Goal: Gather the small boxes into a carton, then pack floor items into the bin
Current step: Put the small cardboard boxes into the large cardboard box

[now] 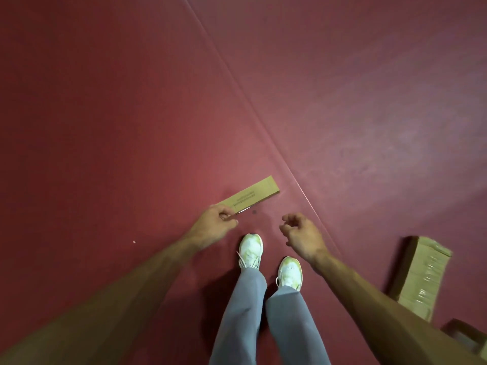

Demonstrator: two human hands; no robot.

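Observation:
A long flat brown cardboard box (253, 194) with small printed text lies just above the red floor, ahead of my feet. My left hand (216, 223) pinches its near left end between thumb and fingers. My right hand (301, 234) hovers to the right of the box with its fingers loosely curled and holds nothing. A taped brown carton (419, 275) stands on the floor at the right edge, beside my right forearm.
The red floor (131, 114) has a thin seam (250, 106) running diagonally from the top centre down to the right. My white shoes (250, 250) and grey trousers are below the hands. Part of another cardboard piece (463, 335) shows at the lower right corner.

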